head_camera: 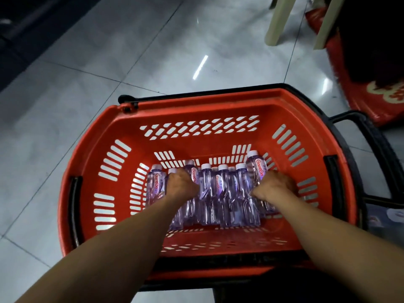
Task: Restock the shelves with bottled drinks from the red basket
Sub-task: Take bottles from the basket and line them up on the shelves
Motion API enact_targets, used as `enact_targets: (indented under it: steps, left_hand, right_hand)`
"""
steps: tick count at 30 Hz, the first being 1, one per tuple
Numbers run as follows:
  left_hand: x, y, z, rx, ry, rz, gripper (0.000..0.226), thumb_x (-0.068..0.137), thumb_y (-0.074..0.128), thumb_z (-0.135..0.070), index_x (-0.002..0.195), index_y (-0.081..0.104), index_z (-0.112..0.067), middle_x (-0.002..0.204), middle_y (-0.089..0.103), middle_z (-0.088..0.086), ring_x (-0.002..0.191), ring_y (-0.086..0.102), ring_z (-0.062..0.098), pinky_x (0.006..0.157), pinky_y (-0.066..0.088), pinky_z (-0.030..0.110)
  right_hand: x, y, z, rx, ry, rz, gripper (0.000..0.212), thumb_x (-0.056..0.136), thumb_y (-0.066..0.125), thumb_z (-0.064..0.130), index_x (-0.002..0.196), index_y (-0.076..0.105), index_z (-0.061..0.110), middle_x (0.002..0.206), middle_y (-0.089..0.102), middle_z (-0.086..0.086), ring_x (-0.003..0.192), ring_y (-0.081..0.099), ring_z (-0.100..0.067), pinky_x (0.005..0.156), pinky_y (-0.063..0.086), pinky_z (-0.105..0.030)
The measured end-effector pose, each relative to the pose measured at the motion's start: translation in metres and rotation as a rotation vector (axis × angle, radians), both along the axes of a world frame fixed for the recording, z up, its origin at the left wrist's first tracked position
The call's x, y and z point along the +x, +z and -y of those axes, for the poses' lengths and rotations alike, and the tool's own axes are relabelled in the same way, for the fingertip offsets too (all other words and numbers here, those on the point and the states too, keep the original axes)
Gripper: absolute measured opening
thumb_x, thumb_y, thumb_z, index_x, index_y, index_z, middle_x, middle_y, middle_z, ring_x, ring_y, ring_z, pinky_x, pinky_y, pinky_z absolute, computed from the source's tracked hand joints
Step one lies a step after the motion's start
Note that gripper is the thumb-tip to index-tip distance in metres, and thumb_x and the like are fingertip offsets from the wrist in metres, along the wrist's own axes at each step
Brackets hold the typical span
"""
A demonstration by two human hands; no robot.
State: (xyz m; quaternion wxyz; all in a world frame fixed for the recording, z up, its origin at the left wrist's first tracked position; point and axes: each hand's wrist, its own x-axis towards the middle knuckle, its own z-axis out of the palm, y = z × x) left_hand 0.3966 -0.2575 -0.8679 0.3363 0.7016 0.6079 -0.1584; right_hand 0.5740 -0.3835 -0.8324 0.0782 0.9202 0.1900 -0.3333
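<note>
Bottled drinks [223,189] crowding the red basket [196,106], none shelved yet by the look of it, left hand [181,184] and right hand [275,185] each curled round one.

A glossy grey tiled floor [153,62] filled most of the view, with dark grout lines and a bright streak of reflected light [200,67]. At the upper right stood two cream legs [279,20] [330,22], apparently of a plastic seat. Beside them lay a red mat [358,92] with a cream design [384,92]. A dark band [26,25] crossed the upper left corner.
</note>
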Motion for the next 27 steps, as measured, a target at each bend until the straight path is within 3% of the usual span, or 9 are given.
enact_targets:
  steps: [2,5,9,12,14,18,21,24,27]
  left_hand:
    - [-0.001,-0.004,0.011,0.049,-0.033,-0.047,0.068,0.084,0.069,-0.02,0.137,0.031,-0.002,0.13,0.04,0.02,0.12,0.044,0.034,0.098,0.046,0.039]
    - [0.0,-0.01,0.019,0.084,-0.017,-0.062,0.079,0.083,0.069,-0.028,0.143,0.024,-0.001,0.138,0.031,0.025,0.128,0.035,0.039,0.103,0.042,0.044]
    - [0.001,-0.011,0.011,0.213,-0.123,-0.132,0.065,0.084,0.063,-0.046,0.129,0.047,-0.002,0.14,0.035,0.022,0.126,0.039,0.036,0.102,0.041,0.046]
    - [0.0,-0.013,-0.003,0.152,-0.09,-0.111,0.053,0.087,0.057,-0.056,0.105,0.064,-0.007,0.13,0.048,0.017,0.121,0.045,0.034,0.098,0.044,0.047]
    - [-0.002,-0.016,-0.009,0.12,-0.05,-0.051,0.049,0.082,0.061,-0.056,0.096,0.064,-0.009,0.115,0.059,0.012,0.103,0.057,0.032,0.091,0.051,0.046]
    - [-0.003,-0.015,-0.004,0.191,-0.13,0.02,0.058,0.085,0.066,-0.039,0.132,0.042,-0.015,0.124,0.051,0.014,0.118,0.048,0.034,0.1,0.044,0.05]
    - [0.004,-0.011,0.008,0.227,-0.255,-0.039,0.066,0.084,0.066,-0.034,0.139,0.035,-0.015,0.131,0.05,0.016,0.128,0.04,0.035,0.109,0.036,0.05]
    - [0.006,-0.012,0.006,0.139,-0.229,-0.083,0.09,0.082,0.067,-0.036,0.152,0.015,-0.016,0.141,0.045,0.019,0.139,0.028,0.04,0.113,0.027,0.052]
    - [0.002,-0.01,-0.004,0.11,-0.347,-0.141,0.089,0.079,0.068,-0.044,0.152,0.019,-0.027,0.136,0.053,0.014,0.136,0.034,0.04,0.11,0.034,0.057]
  right_hand:
    - [-0.001,-0.001,0.0,-0.023,0.027,0.012,0.053,0.08,0.074,0.042,0.121,0.062,0.01,0.116,0.067,-0.01,0.102,0.067,-0.027,0.065,0.049,-0.025]
    - [0.001,-0.001,0.001,-0.032,0.072,0.017,0.057,0.078,0.077,0.044,0.12,0.062,0.009,0.116,0.067,-0.009,0.103,0.066,-0.027,0.074,0.055,-0.028]
    - [-0.001,-0.002,0.003,-0.02,0.039,-0.092,0.067,0.063,0.081,0.061,0.108,0.065,0.014,0.105,0.069,-0.004,0.088,0.066,-0.023,0.061,0.049,-0.024]
    - [-0.003,-0.012,0.006,0.087,-0.101,-0.205,0.069,0.069,0.086,0.038,0.123,0.058,0.005,0.09,0.063,-0.004,0.065,0.056,-0.015,0.045,0.039,-0.016]
    - [-0.005,-0.011,0.006,0.08,-0.134,-0.243,0.087,0.071,0.087,0.028,0.139,0.042,-0.002,0.105,0.064,-0.009,0.072,0.06,-0.017,0.047,0.042,-0.016]
    - [-0.002,-0.013,0.004,0.052,-0.078,-0.277,0.102,0.068,0.088,0.023,0.148,0.03,-0.004,0.134,0.057,-0.018,0.116,0.061,-0.031,0.084,0.054,-0.032]
    - [-0.004,-0.005,0.004,0.075,-0.027,-0.331,0.09,0.064,0.09,0.02,0.139,0.045,-0.004,0.123,0.065,-0.017,0.095,0.065,-0.026,0.057,0.047,-0.023]
    - [-0.013,0.0,0.009,0.083,0.033,-0.361,0.09,0.062,0.091,0.022,0.137,0.047,-0.001,0.128,0.062,-0.015,0.102,0.064,-0.027,0.063,0.047,-0.023]
    - [-0.014,0.008,0.013,0.083,0.058,-0.361,0.087,0.063,0.091,0.024,0.134,0.05,-0.004,0.124,0.065,-0.015,0.093,0.067,-0.025,0.053,0.046,-0.021]
